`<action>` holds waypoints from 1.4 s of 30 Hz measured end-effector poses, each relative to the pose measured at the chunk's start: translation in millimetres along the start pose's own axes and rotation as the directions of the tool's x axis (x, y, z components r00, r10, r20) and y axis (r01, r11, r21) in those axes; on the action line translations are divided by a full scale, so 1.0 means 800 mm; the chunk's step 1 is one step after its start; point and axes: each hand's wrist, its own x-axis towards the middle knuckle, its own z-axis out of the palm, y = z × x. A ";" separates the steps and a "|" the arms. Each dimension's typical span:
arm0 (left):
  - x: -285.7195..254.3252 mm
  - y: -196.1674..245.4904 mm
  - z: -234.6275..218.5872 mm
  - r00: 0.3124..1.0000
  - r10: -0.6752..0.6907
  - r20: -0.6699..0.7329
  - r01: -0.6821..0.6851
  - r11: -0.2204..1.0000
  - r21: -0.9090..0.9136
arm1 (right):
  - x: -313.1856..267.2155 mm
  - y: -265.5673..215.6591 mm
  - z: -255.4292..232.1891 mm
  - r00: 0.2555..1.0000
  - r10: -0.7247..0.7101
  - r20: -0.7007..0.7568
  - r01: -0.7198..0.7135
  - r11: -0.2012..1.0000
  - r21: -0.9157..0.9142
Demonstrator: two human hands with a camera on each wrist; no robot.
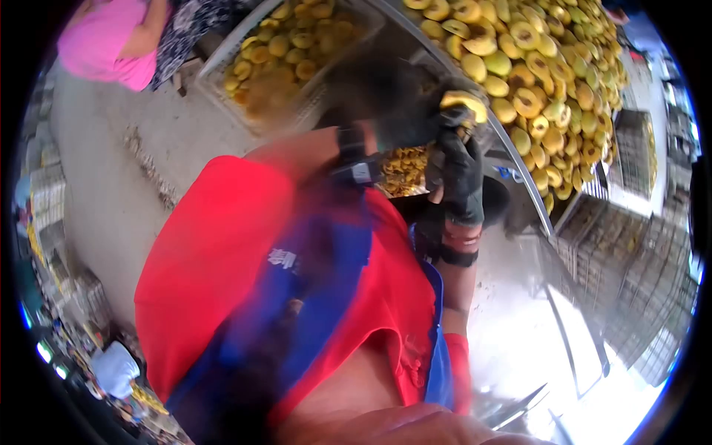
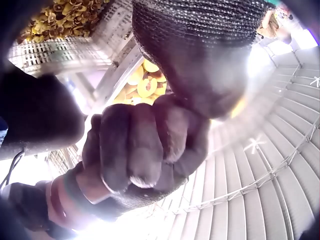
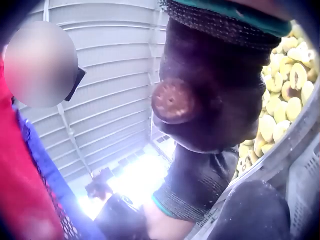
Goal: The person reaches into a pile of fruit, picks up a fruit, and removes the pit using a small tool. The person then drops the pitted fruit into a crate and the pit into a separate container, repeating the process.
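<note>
A piece of yellow apricot-like fruit [image 1: 475, 102] shows between my two hands, beside the metal edge of the big heap. Behind it my left hand [image 1: 408, 107], in a dark glove and blurred, holds it. In the left wrist view, a sliver of the fruit [image 2: 239, 108] shows past the glove. My right hand [image 1: 461, 174], also gloved, has its fingers curled tight, as the left wrist view shows. From its fist sticks the round brown end of a tool handle [image 3: 172, 101]; the rest of the tool is hidden. Both hands are close together.
A heap of yellow fruit [image 1: 526, 81] lies behind a metal rim [image 1: 530, 182] on the right. Ahead on the left stands a crate [image 1: 215, 78] of fruit. Brownish-yellow bits [image 1: 404, 165] lie below my hands. A person in pink [image 1: 104, 44] is at upper left.
</note>
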 end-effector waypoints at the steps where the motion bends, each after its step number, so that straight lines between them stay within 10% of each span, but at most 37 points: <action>1: -0.004 -0.009 -0.004 0.999 -0.034 0.041 0.036 0.998 -0.054 | -0.004 -0.001 -0.004 0.993 0.114 0.034 -0.118 0.980 0.157; 6: -0.011 0.006 -0.012 0.940 -0.284 0.191 0.335 0.877 -0.344 | -0.016 -0.011 0.008 0.986 0.143 0.086 -0.161 0.952 0.260; 15: -0.010 0.025 -0.037 0.901 -0.335 0.276 0.362 0.931 -0.052 | -0.017 -0.011 0.000 0.944 0.192 0.267 -0.262 0.929 0.260; 18: -0.013 0.036 -0.029 0.828 -0.490 0.273 0.556 0.779 -0.289 | -0.014 0.003 -0.012 0.901 0.188 0.391 -0.341 0.865 0.369; 21: -0.021 -0.006 -0.047 0.983 -0.152 0.103 0.121 0.959 0.258 | -0.006 0.012 0.005 0.940 0.089 0.330 -0.197 0.930 0.309; 25: -0.025 -0.039 -0.126 0.960 0.250 -0.124 -0.051 0.595 0.802 | -0.005 0.026 0.003 0.976 0.091 0.196 -0.129 0.972 0.194; 28: -0.037 -0.028 -0.244 0.915 0.402 0.024 0.013 -0.090 0.996 | -0.008 0.030 -0.001 0.996 0.086 0.014 -0.087 0.975 0.207; 29: -0.039 -0.006 -0.261 0.809 0.105 -0.579 0.413 0.600 0.685 | -0.006 0.039 -0.011 0.996 0.085 0.010 -0.084 0.967 0.241; 31: -0.073 -0.012 -0.351 0.751 0.161 -0.640 0.624 0.145 0.768 | 0.000 0.052 -0.019 0.995 0.078 -0.060 -0.063 0.975 0.214; 33: -0.094 0.006 -0.409 0.896 0.237 -0.374 0.442 -0.415 0.795 | 0.006 0.063 -0.017 0.979 0.057 -0.195 -0.040 0.995 0.090; 34: -0.083 0.022 -0.381 0.635 0.064 -0.770 0.691 -0.494 0.528 | 0.008 0.064 -0.017 0.976 0.076 -0.203 -0.060 0.995 0.083; 36: -0.060 -0.008 -0.404 0.880 0.220 -0.422 0.465 -0.208 0.861 | 0.013 0.066 -0.015 0.969 0.119 -0.215 -0.106 0.992 0.068; 40: 0.048 -0.026 -0.288 0.952 0.307 -0.016 -0.074 0.280 0.957 | 0.019 0.070 -0.012 0.973 0.122 -0.197 -0.103 0.989 0.103; 42: 0.095 -0.057 -0.224 0.993 0.076 0.094 -0.118 0.455 0.882 | 0.020 0.071 -0.015 0.981 0.094 -0.170 -0.084 0.994 0.066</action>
